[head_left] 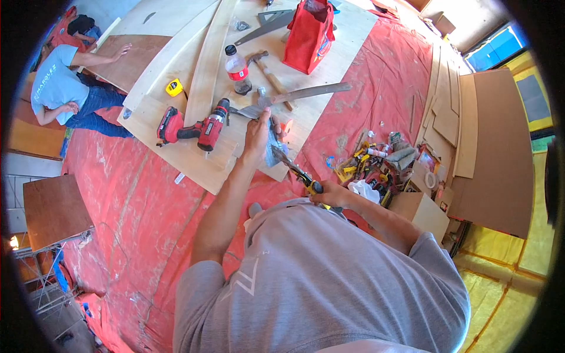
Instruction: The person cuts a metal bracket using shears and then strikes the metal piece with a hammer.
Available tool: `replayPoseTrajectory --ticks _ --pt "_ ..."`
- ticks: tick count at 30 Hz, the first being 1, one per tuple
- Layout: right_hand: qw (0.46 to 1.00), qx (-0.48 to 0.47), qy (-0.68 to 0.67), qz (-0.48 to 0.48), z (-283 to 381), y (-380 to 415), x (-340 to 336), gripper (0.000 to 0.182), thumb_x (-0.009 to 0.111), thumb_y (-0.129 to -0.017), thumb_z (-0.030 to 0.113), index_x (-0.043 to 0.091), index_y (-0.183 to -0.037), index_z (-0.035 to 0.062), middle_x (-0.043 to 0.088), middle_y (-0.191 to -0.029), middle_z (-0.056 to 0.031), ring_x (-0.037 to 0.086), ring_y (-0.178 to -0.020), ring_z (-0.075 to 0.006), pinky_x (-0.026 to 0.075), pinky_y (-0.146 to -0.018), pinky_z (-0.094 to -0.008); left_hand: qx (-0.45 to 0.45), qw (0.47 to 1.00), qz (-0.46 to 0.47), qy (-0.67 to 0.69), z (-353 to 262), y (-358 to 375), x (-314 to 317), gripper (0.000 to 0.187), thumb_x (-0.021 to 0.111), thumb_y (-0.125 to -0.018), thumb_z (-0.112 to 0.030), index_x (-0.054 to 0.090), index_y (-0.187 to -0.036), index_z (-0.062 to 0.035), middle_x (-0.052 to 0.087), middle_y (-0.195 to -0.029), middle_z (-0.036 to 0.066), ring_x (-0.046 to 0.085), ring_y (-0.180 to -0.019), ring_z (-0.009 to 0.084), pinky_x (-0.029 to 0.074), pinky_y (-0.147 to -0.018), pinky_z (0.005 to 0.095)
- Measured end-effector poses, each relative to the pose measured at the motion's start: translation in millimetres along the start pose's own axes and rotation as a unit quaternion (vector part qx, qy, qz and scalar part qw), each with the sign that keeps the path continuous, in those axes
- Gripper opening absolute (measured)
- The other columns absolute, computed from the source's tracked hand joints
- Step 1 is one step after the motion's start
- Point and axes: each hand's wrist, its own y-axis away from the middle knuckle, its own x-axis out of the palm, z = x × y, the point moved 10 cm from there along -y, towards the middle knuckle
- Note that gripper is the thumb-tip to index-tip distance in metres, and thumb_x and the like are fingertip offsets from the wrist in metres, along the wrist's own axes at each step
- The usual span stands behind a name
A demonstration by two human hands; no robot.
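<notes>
Our right hand [331,192] clenches a yellow-and-black handled tool [297,172], its long axis pointing far-left toward a small clear plastic piece [272,147]. Our left hand [257,135] pins that piece on the pale plywood sheet [194,154], beside a red cordless drill [194,126].

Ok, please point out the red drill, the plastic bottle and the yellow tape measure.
Red drill [207,130], head view, on its body.
Plastic bottle [238,72], head view, on its red label.
Yellow tape measure [173,87], head view, on its case.
</notes>
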Motion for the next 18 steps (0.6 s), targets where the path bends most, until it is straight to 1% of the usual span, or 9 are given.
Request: replayPoseTrajectory --ticks 4,7,10,11,12,13,15,17,18 --pt "1.000 0.018 0.019 -0.011 -4.4 2.8 -1.8 0.020 0.066 -0.086 0.019 0.066 -0.095 0.0011 0.063 -0.079 -0.0005 0.059 -0.076 -0.0119 0.047 -0.071 -0.0300 -0.026 0.999 0.011 0.025 8.0 0.7 0.5 0.046 0.046 -0.098 -0.044 0.056 -0.071 -0.0081 0.054 -0.059 0.004 0.061 -0.055 0.0189 0.051 -0.052 0.0306" --pt "0.996 -0.031 0.054 -0.062 -17.7 -15.6 -3.0 0.018 0.064 -0.081 0.021 0.059 -0.082 0.0039 0.058 -0.066 -0.0038 0.056 -0.061 -0.0151 0.045 -0.056 -0.0341 -0.051 0.998 0.001 0.046 18.2 -3.8 -5.2 0.046 0.046 -0.098 -0.043 0.055 -0.070 -0.0080 0.053 -0.058 0.004 0.060 -0.054 0.0188 0.051 -0.052 0.0312" --pt "0.994 0.061 0.065 -0.064 -26.2 -16.4 -6.0 0.023 0.064 -0.079 0.025 0.059 -0.083 0.0028 0.057 -0.065 -0.0048 0.056 -0.062 -0.0160 0.045 -0.057 -0.0360 -0.087 0.990 -0.001 0.113 40.5 -13.0 -15.5 0.045 0.047 -0.098 -0.043 0.054 -0.068 -0.0100 0.052 -0.057 0.003 0.057 -0.051 0.0168 0.049 -0.049 0.0312" --pt "0.996 0.029 0.068 -0.052 -8.9 -8.9 -4.9 0.025 0.064 -0.078 0.027 0.059 -0.082 0.0025 0.057 -0.065 -0.0058 0.056 -0.063 -0.0167 0.045 -0.057 -0.0374 -0.135 0.983 -0.021 0.123 67.5 -16.8 -26.3 0.043 0.047 -0.097 -0.045 0.054 -0.067 -0.0139 0.052 -0.056 0.001 0.053 -0.048 0.0150 0.045 -0.046 0.0301" --pt "0.995 -0.025 0.082 -0.043 7.1 -1.4 -5.1 0.027 0.063 -0.078 0.028 0.060 -0.082 0.0023 0.058 -0.066 -0.0069 0.056 -0.064 -0.0174 0.046 -0.058 -0.0389 -0.142 0.975 0.022 0.171 53.6 4.3 -1.0 0.042 0.048 -0.095 -0.048 0.054 -0.068 -0.0168 0.052 -0.056 0.000 0.050 -0.047 0.0141 0.043 -0.045 0.0298" --pt "0.993 -0.055 0.097 -0.043 4.3 -6.7 -3.9 0.027 0.064 -0.078 0.028 0.061 -0.084 0.0028 0.059 -0.068 -0.0068 0.057 -0.066 -0.0174 0.046 -0.060 -0.0386 -0.135 0.982 -0.030 0.129 73.7 -15.5 -25.1 0.042 0.047 -0.096 -0.048 0.054 -0.069 -0.0171 0.052 -0.056 0.000 0.049 -0.046 0.0145 0.043 -0.045 0.0307" --pt "0.991 -0.040 0.119 -0.051 -7.9 -21.0 -7.5 0.027 0.066 -0.079 0.029 0.063 -0.089 0.0039 0.061 -0.072 -0.0068 0.059 -0.069 -0.0174 0.047 -0.063 -0.0381 -0.120 0.985 -0.027 0.122 97.7 -41.1 -40.9 0.040 0.051 -0.095 -0.045 0.052 -0.069 -0.0145 0.051 -0.058 0.002 0.051 -0.052 0.0152 0.046 -0.053 0.0326" --pt "0.990 -0.005 0.130 -0.057 -20.6 -28.7 -10.4 0.028 0.068 -0.080 0.030 0.065 -0.093 0.0049 0.063 -0.076 -0.0068 0.060 -0.073 -0.0174 0.048 -0.066 -0.0376 -0.093 0.987 0.029 0.131 57.3 -15.7 -17.9 0.043 0.047 -0.099 -0.039 0.054 -0.072 -0.0070 0.052 -0.060 0.007 0.057 -0.057 0.0199 0.050 -0.059 0.0352" --pt "0.989 0.010 0.134 -0.060 -26.2 -31.3 -11.4 0.029 0.069 -0.080 0.030 0.066 -0.096 0.0054 0.064 -0.078 -0.0068 0.061 -0.075 -0.0174 0.048 -0.068 -0.0373 -0.056 0.993 0.015 0.100 53.5 -20.5 -25.8 0.043 0.047 -0.098 -0.039 0.054 -0.072 -0.0054 0.053 -0.062 0.009 0.057 -0.057 0.0213 0.050 -0.059 0.0367"
